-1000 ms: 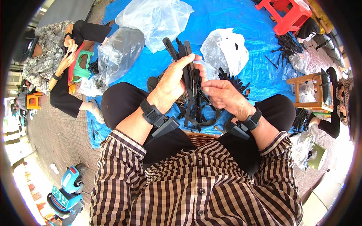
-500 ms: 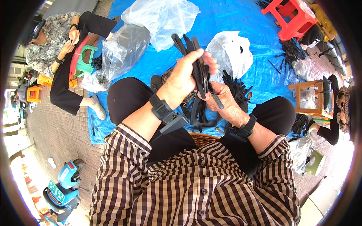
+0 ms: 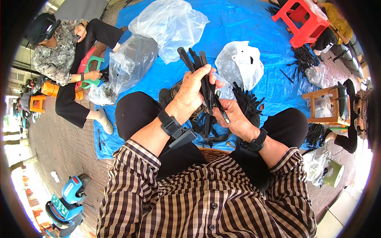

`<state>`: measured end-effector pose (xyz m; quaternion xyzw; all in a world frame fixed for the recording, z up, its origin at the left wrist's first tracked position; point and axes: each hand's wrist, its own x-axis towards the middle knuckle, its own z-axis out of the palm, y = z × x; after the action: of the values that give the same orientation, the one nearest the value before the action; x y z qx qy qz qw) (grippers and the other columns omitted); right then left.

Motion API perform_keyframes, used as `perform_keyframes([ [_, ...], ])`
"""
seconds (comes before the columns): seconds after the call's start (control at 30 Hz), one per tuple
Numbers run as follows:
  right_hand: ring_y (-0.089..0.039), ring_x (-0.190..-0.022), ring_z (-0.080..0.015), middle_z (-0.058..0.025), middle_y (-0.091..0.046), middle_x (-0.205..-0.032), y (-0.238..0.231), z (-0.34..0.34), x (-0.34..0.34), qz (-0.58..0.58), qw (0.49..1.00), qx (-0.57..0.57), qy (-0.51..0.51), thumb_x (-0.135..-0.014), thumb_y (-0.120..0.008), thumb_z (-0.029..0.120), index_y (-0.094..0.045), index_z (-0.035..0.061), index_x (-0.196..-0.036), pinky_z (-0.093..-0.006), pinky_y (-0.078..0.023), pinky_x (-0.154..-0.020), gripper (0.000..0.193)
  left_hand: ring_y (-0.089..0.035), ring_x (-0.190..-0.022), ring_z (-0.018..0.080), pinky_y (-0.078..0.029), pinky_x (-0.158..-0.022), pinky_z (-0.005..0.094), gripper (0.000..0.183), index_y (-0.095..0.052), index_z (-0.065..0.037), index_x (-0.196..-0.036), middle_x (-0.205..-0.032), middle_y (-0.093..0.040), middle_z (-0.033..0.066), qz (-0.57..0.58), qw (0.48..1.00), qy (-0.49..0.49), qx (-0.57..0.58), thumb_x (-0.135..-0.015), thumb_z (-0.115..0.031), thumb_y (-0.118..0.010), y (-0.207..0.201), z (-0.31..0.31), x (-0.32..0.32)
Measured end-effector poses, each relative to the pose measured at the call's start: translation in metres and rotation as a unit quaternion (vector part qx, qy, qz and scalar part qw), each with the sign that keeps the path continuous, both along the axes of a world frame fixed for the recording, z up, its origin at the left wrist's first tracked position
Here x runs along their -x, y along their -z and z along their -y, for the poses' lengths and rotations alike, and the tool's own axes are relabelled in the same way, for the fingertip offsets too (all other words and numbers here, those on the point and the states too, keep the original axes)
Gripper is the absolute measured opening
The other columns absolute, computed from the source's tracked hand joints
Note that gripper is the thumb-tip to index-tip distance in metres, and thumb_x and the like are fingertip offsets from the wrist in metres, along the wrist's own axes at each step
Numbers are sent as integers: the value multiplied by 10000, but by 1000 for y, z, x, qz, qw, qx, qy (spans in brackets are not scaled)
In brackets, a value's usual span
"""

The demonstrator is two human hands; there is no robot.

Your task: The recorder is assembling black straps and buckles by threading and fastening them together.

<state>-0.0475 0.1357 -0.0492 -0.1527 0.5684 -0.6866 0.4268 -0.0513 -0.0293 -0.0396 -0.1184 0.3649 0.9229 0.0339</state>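
Seemingly partway along, the left hand (image 3: 189, 93) grips a gathered bunch of black strips (image 3: 206, 93), the right hand (image 3: 237, 121) pinches one strip (image 3: 221, 109), and a loose pile (image 3: 247, 101) lies ungathered just beyond.

Blue tarp (image 3: 242, 22) over patterned paving (image 3: 59, 137), with translucent plastic bags (image 3: 168, 25) and black strips (image 3: 304, 58) on top.

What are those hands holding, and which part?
The left hand grips a bundle of thin black strips at mid-length. The right hand holds a shiny black strip; exactly where is unclear.
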Motion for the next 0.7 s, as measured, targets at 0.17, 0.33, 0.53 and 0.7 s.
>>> perform_keyframes([
  [0.17, -302, -432, 2, 105, -374, -510, 8, 1, -1, 67, 996, 56, -14, -859, -619, 253, -528, 101, -655, -187, -199, -396, 270, -609, -743, 255, -472, -776, 382, 231, -546, -8, -881, -661, -541, 50, 35, 998, -35, 26, -874, -239, -562, -1, -12, -2],
  [0.33, -277, -423, 1, 113, -346, -500, 2, 7, -7, 101, 994, 41, 4, -836, -655, 260, -532, 136, -627, -204, -183, -398, 272, -603, -772, 258, -474, -784, 389, 215, -534, -15, -874, -643, -519, 46, 41, 999, -26, 2, -876, -230, -552, -3, -14, -1],
  [0.53, -279, -429, -26, 92, -331, -503, -1, 4, -3, 129, 989, 58, -40, -828, -659, 214, -524, 127, -651, -215, -195, -407, 239, -537, -669, 195, -493, -782, 399, 224, -512, -5, -897, -615, -480, 28, 31, 997, -43, -62, -866, -219, -568, -7, 0, 4],
  [0.7, -289, -446, -25, 84, -345, -521, -10, -3, 0, 74, 994, -6, -74, -830, -656, 221, -534, 88, -705, -209, -207, -410, 219, -487, -608, 150, -477, -688, 349, 230, -502, -6, -912, -596, -432, 0, 49, 996, -71, -19, -870, -223, -566, -13, 6, 1],
])
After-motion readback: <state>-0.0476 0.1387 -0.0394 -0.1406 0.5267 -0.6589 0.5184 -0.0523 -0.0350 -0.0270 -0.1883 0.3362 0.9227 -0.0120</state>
